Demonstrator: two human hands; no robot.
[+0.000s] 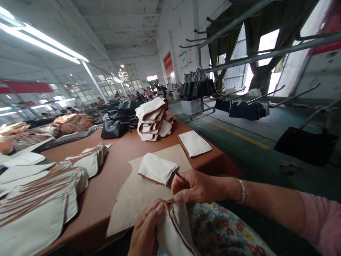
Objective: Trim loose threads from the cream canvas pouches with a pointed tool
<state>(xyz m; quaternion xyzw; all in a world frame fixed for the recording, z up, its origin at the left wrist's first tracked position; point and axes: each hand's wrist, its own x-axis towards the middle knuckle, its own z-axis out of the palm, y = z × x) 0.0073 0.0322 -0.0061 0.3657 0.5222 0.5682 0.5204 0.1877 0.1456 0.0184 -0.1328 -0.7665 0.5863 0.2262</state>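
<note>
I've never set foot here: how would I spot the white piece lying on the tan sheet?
Find the big brown table, then the tan sheet at its near edge. The white piece lies on that sheet, close by the right hand. Its neighbours, a tall pile and a single piece by the table's right edge, sit off the sheet.

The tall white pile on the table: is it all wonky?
A bit, yes: the pile of white pieces on the brown table looks askew, jutting out unevenly at the sides instead of lining up neatly.
</note>
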